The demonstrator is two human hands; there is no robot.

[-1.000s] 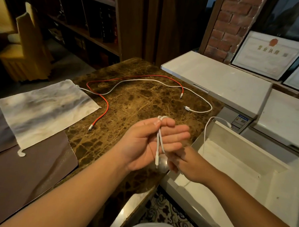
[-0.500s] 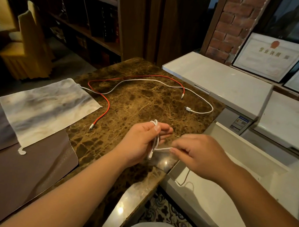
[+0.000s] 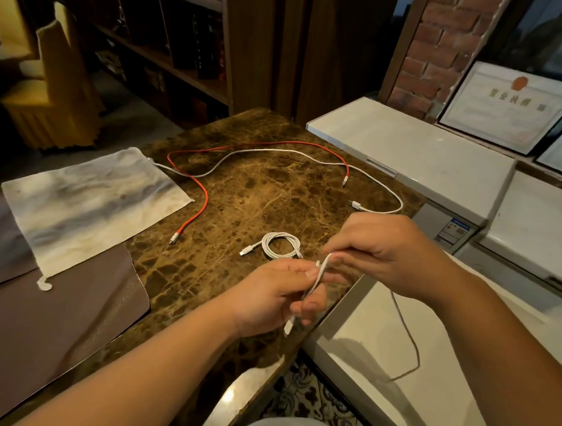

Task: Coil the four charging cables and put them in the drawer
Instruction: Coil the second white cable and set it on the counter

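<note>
The left hand [image 3: 277,296] holds the cable being wound [image 3: 318,277] over the near edge of the marble worktop [image 3: 242,195]. Its grip is pinching: the thumb presses the gathered white strands against the curled fingers, so the loops already formed cannot spring apart. One plug end hangs below this hand.

The right hand [image 3: 387,253] sits just beside and above the left. Its grip is also pinching, fingertips closed on the same cable where it leaves the bundle. Holding there lets this hand feed and guide the next turn. The free tail drops from under the right hand and trails in a slack loop across the white surface of the open drawer [image 3: 393,411], which stands against the worktop's right edge. Judged from this, the winding is only partly done.

A coiled white cable [image 3: 280,245] lies flat on the worktop, near the hands and apart from them, with one plug pointing left. It appears finished but not yet stowed.

Two cables lie uncoiled further back: a red cable [image 3: 203,193] and a long white cable [image 3: 276,152]. They cross each other; both run toward the pale cloth [image 3: 90,201] on the left. Separate them before coiling, or one is likely to drag the other.

No cable is seen coiled in the drawer.
</note>
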